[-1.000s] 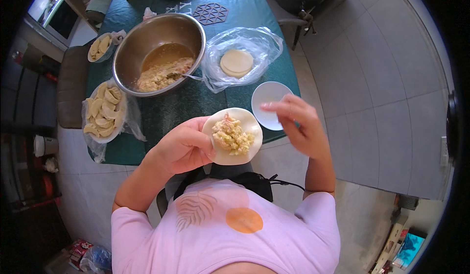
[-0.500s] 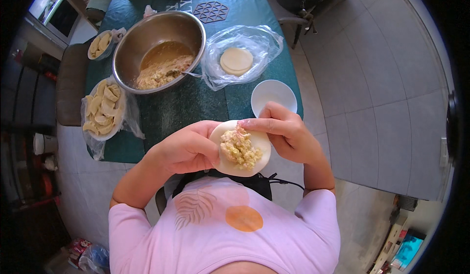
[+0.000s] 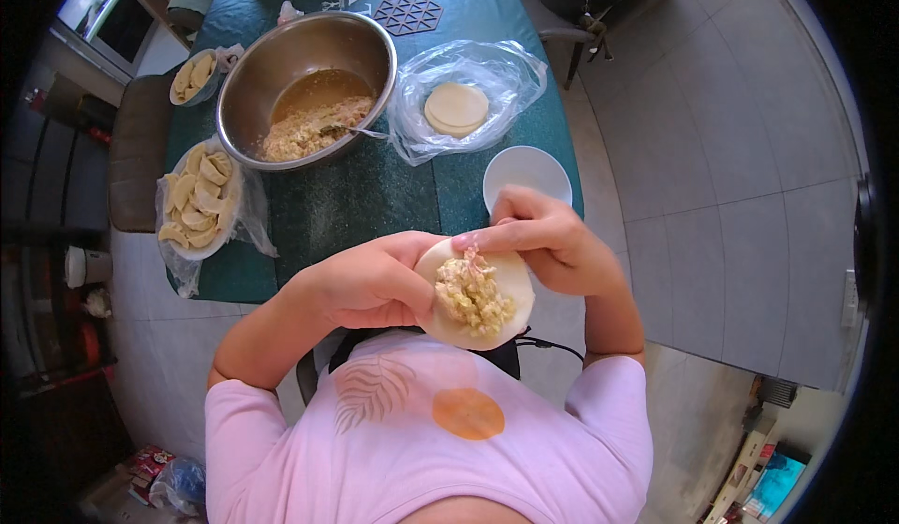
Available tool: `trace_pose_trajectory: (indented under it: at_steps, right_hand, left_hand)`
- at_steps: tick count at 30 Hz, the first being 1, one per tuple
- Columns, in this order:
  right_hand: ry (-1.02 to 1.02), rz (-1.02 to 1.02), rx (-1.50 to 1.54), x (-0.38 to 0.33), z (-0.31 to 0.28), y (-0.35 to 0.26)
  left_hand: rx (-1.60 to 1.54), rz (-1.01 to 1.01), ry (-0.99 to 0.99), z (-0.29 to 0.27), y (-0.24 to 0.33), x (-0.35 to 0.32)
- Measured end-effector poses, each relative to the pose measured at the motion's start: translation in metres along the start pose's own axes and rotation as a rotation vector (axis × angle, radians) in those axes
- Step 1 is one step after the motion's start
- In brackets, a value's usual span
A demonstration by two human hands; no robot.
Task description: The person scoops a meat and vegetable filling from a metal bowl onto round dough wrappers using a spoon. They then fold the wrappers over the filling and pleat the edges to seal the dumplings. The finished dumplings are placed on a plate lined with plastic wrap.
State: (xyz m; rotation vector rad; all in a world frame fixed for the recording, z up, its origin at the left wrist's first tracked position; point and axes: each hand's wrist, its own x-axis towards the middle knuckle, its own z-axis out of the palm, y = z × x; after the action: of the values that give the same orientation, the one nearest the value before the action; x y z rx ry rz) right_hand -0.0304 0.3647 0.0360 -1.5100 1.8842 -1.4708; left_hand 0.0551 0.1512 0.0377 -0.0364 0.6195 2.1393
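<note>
In front of my chest, a round dumpling wrapper (image 3: 518, 290) carries a mound of pale, chopped filling (image 3: 474, 297). My left hand (image 3: 379, 280) is closed on the wrapper's left side, thumb on top and fingers underneath. My right hand (image 3: 557, 248) stretches its index finger along the wrapper's far edge, the fingertip touching the rim at upper left. Its other fingers are curled and hold nothing visible. Just beyond that hand stands a white bowl (image 3: 527, 176), partly covered by it; what it contains is hard to make out.
On the green-covered table (image 3: 375, 206), a large steel bowl (image 3: 234, 103) holds filling and a utensil. A clear plastic bag (image 3: 510, 79) bears stacked wrappers (image 3: 457, 108). Formed dumplings (image 3: 198, 204) lie on a plate at left, more in a small bowl (image 3: 195, 93). A dark trivet (image 3: 407, 14) lies farther back.
The wrapper has shifted a little right and toward me in my left hand. My right index fingertip now touches farther left along its rim. The view has moved slightly.
</note>
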Motion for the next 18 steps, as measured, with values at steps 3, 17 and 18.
trace_pose_trajectory:
  at_steps: [3, 17, 18]
  right_hand:
    - [0.053, 0.054, -0.125, -0.012, -0.014, 0.01]
    - [0.413, 0.375, -0.351, -0.02, -0.015, 0.007]
    - [0.43, 0.261, -0.347, -0.02, -0.012, -0.001]
  left_hand:
    - [0.027, 0.039, 0.001, -0.006, 0.0, -0.005]
    - [-0.063, 0.218, 0.027, -0.01, 0.003, -0.001]
    - [-0.07, 0.226, 0.049, -0.005, 0.005, -0.001]
